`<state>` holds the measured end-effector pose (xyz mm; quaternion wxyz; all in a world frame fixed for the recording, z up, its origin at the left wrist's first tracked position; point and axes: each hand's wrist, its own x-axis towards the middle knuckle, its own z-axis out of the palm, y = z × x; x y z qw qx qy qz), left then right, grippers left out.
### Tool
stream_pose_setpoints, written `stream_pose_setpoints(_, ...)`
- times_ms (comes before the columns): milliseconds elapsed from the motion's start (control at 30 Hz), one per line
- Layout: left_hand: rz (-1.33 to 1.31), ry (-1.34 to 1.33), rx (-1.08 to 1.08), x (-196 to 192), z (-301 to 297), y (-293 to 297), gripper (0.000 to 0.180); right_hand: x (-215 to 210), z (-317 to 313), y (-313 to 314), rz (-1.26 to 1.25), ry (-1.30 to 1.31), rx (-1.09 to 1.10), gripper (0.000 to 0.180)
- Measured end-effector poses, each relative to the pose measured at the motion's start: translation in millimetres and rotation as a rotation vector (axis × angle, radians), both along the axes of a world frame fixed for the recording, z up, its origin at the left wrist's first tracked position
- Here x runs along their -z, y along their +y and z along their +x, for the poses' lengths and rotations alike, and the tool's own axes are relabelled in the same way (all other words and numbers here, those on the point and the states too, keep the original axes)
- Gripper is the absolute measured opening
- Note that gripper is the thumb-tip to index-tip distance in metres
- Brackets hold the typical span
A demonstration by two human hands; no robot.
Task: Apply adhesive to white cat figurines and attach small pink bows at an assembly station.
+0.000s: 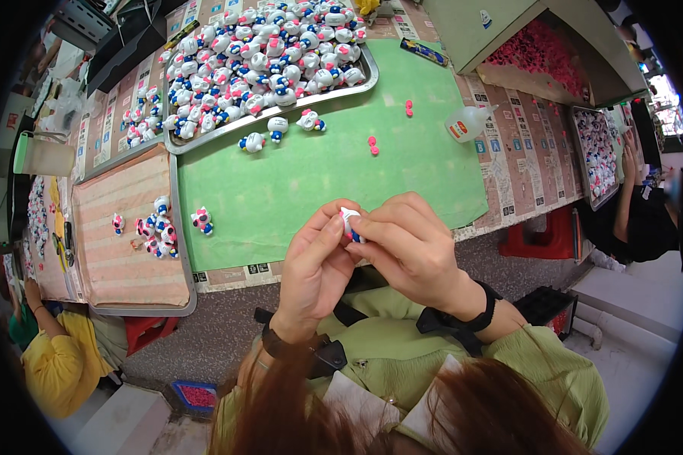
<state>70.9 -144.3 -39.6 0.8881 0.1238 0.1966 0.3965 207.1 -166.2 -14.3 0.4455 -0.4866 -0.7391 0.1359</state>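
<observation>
Between my fingertips, above the near edge of the green mat (319,182), is a small white and blue toy figurine (349,220). My left hand (315,262) pinches it from the left with thumb and fingers. My right hand (413,246) grips it from the right, its fingers hiding part of the figurine. Two pink bow-shaped pieces lie on the mat beyond: a nearer pink piece (372,145) and a farther pink piece (410,108). Three loose figurines rest along the big tray's near edge, one of them a blue and white figurine (278,129). Another figurine (202,220) lies at the mat's left.
A metal tray (281,108) heaped with figurines stands at the back. A lined tray (136,288) with several figurines is at left. A squeeze bottle (467,123) and a box of pink pieces (539,57) are at right. People sit left (64,353) and right (645,220).
</observation>
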Motion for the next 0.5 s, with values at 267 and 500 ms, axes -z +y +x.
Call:
stream_pose_setpoints(267, 0.132, 0.298, 0.043, -14, 2, -4, 0.035, 2, 7, 0, -0.210, 0.256, 0.064, 0.011)
stream_pose_setpoints(500, 0.284, 0.589, 0.002, -12, -5, -2, 0.024, 8, 11, 0, -0.188, 0.204, 0.102, 0.021)
